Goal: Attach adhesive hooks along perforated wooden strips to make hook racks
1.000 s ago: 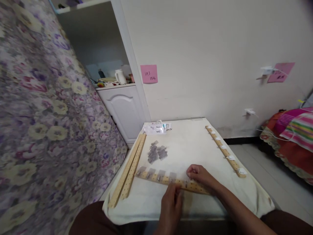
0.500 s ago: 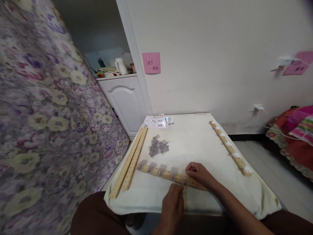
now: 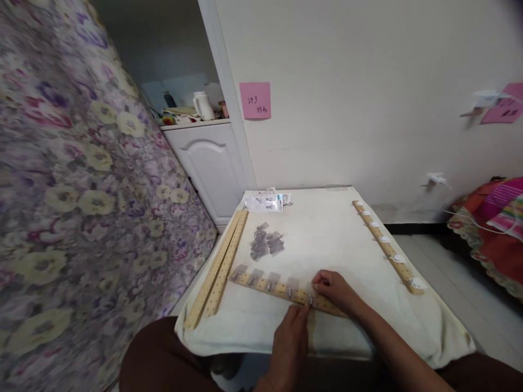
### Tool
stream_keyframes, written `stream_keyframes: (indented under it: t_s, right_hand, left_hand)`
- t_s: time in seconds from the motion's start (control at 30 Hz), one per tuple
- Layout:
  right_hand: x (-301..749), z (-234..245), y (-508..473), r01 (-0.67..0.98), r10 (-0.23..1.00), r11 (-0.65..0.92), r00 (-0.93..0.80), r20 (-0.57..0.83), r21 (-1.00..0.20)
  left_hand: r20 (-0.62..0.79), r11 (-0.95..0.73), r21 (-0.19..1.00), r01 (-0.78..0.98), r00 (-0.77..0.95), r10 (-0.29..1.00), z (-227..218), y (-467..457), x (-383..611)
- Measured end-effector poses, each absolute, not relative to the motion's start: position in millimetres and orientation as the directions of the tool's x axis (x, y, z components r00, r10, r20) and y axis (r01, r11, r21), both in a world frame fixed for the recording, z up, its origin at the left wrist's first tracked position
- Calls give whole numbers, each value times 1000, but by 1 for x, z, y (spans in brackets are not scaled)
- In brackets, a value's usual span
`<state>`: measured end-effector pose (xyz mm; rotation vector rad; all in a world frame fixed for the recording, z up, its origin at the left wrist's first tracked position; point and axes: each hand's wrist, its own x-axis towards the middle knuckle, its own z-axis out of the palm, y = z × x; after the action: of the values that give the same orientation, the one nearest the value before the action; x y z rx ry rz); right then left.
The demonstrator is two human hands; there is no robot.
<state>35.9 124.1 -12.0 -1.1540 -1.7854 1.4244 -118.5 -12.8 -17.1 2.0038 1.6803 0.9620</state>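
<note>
A wooden pegboard strip (image 3: 281, 291) lies across the near part of the white cloth-covered table (image 3: 327, 234). Several clear hook pieces are fitted along its left half. My left hand (image 3: 291, 337) comes up from below, its fingertips pinched at a small metal hook on the strip. My right hand (image 3: 333, 288) rests on the strip just to the right, fingers curled and pinched at the same spot. A pile of loose clear hooks (image 3: 265, 245) lies further back on the cloth.
Two more pegboard strips (image 3: 216, 269) lie along the table's left edge and one with white pieces (image 3: 386, 245) along the right. A packet (image 3: 265, 202) sits at the far edge. A flowered mattress (image 3: 81, 179) stands left, a white cabinet (image 3: 208, 163) behind, a striped blanket (image 3: 498, 218) right.
The camera has tilted and shifted a little. Both hands stay at the same spot on the strip, the left hand's fingertips having moved up closer to the hook.
</note>
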Motion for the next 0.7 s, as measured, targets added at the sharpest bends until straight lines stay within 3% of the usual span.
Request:
stream_keyframes:
  t_s: [0.27,0.7]
  right_hand:
    - [38,-12,125,253,876,50,-476,-80,-966]
    - [40,-10,124,247,870,46,-487,-83,-968]
  left_hand:
    - [237,-222,597,771,95,967,-17,-14,-118]
    - [239,-227,611,759,96,966,-19,-14,-118]
